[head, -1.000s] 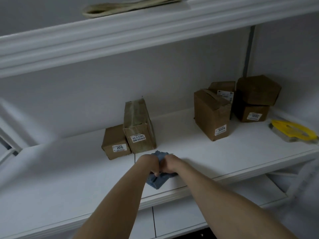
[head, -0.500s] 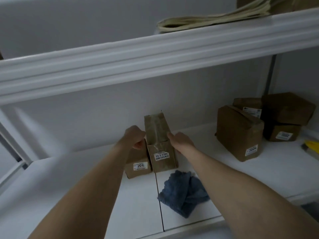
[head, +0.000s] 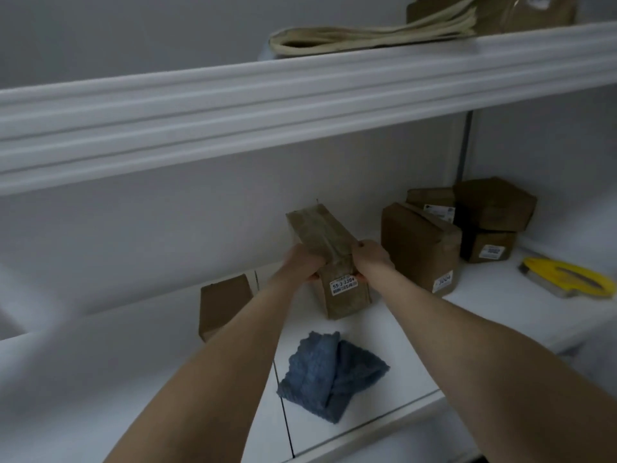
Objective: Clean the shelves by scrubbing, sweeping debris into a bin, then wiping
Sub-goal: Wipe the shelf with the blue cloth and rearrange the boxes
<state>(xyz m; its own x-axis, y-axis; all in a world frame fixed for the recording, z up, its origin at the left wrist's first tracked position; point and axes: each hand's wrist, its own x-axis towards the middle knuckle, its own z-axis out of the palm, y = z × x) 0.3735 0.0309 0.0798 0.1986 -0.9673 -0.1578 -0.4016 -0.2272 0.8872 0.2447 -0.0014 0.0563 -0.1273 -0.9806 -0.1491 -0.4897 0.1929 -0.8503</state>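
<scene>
- Left grip and right grip, two in all, each clasp one side of a single tall box, with fingers curled over its upper edges.
- That box leans slightly, and its front label reads 55-3-3304. Whether its base touches the shelf cannot be told.
- One blue cloth lies crumpled on the shelf at 6 o'clock from the tall box, near the front edge. Neither grip touches it.
- One small box stands at 8 o'clock from the tall box, apart from it.
- Four more boxes cluster at 2 to 3 o'clock:
  - the big box, labelled 3004, is just beside the right grip;
  - one back box is behind it;
  - two are stacked farther right, a dark box on a low box.
- One yellow tool lies flat at 3 o'clock, well apart from the grips.
- At 12 o'clock, one upper shelf carries one cream bundle and one brown parcel, which is cut off by the frame.
</scene>
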